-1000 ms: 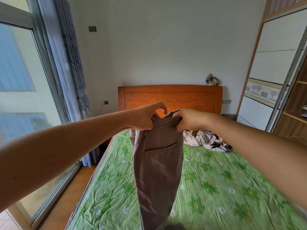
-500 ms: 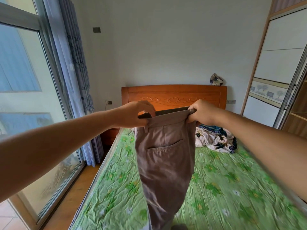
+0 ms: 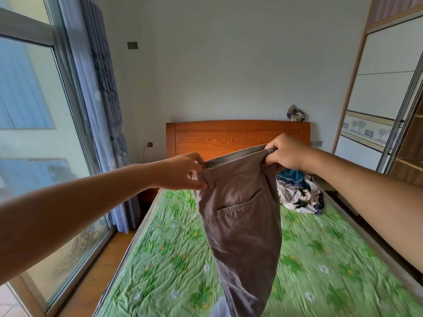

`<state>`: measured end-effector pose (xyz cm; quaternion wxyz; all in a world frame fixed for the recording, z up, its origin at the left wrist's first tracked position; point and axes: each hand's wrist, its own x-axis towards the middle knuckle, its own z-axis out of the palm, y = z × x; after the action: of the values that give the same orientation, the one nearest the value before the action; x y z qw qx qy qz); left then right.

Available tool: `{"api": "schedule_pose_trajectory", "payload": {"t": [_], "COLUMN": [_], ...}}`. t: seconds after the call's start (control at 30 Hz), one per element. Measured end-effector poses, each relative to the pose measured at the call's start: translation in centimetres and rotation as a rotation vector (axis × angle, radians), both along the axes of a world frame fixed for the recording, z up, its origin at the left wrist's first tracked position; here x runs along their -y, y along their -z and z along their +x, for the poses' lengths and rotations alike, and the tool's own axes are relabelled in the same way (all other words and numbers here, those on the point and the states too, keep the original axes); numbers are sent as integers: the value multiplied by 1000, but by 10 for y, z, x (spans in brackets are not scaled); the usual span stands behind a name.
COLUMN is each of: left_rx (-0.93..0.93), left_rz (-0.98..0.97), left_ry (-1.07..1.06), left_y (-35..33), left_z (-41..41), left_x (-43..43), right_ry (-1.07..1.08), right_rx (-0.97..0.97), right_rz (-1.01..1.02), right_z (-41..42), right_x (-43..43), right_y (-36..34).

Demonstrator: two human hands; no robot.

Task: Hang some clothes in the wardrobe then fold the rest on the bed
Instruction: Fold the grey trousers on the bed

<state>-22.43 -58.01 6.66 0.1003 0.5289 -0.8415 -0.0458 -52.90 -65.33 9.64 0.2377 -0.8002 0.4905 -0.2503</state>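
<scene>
At mid-frame the left hand point(image 3: 183, 172) and right hand point(image 3: 283, 154) each pinch the waistband of the brown trousers point(image 3: 240, 213) with curled fingers. The trousers are not yet folded, and a crumpled pile point(image 3: 299, 195) lies right of centre on the bed point(image 3: 160, 259).

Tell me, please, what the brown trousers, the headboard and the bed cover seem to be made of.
The trousers: probably a woven cotton-type cloth, matte; it drapes softly and shows stitched seams and a pocket. The headboard: wood with a smooth varnish; orange-brown, with a carved scroll. The bed cover: thin printed fabric, finely creased; its fibre cannot be told.
</scene>
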Motion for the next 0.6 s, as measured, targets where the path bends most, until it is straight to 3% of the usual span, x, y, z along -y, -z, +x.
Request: {"api": "schedule_pose_trajectory", "payload": {"t": [0.23, 0.33, 0.47, 0.53, 0.6], "left_rx": [19, 119, 121, 143, 158], "left_rz": [60, -56, -166, -189, -208], "left_ry": [35, 9, -1, 2, 1], "left_y": [-9, -21, -49, -60, -67], "left_z": [-16, -21, -25, -25, -22], "left_x": [-3, 3, 13, 17, 20], "right_ry": [47, 33, 14, -69, -151], "right_rx": [-28, -227, -576, -590, -576], "right_rz": [-64, -140, -490, -700, -708], "right_z": [-16, -25, -33, -25, -13], "right_x": [2, 6, -10, -23, -32], "right_y": [6, 4, -13, -19, -20]}}
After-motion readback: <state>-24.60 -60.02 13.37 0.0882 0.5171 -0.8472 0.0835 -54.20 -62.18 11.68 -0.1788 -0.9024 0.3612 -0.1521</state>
